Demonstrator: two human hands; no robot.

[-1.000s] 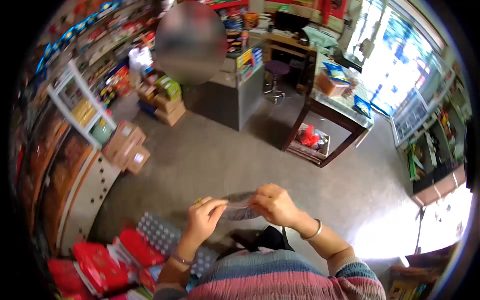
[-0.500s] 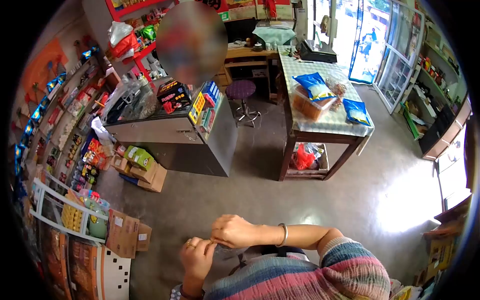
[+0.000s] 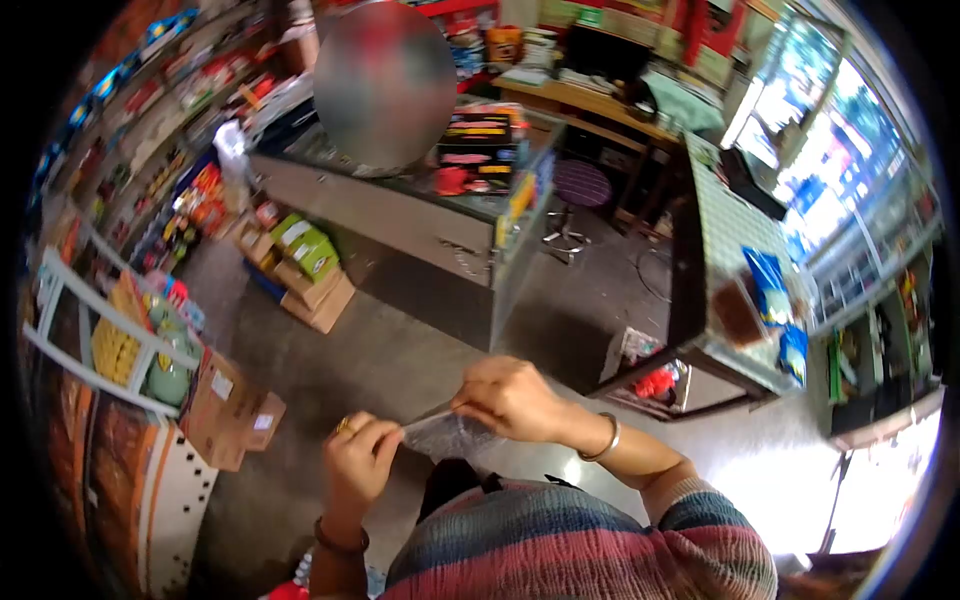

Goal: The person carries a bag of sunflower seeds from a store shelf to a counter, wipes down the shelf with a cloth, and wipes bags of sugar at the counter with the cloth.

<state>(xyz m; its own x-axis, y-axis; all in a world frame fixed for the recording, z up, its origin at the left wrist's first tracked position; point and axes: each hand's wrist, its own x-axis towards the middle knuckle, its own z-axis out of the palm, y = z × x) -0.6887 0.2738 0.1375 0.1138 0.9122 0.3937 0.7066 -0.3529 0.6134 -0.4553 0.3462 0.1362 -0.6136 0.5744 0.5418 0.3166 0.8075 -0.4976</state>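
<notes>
A clear plastic bag [image 3: 445, 437] is stretched between my two hands in front of my body. My left hand [image 3: 358, 460], with a ring on one finger, pinches one end of the bag's edge. The other end is gripped between the closed fingers of my right hand [image 3: 512, 400], which sits a little higher. Below that edge the thin film hangs loosely, and the floor shows through it. I cannot make out anything inside the bag.
A grey counter [image 3: 375, 205] carries a black box [image 3: 478, 150]. Cardboard boxes [image 3: 318, 298] stand on the floor before it. A cloth-covered table [image 3: 712, 190] is at right, with a purple stool [image 3: 580, 183] between. Another carton [image 3: 215, 410] stands by the left rack.
My hands have moved apart and upward, drawing the bag out between them. The camera view has turned and tilted, so the counter and table appear shifted to the right.
</notes>
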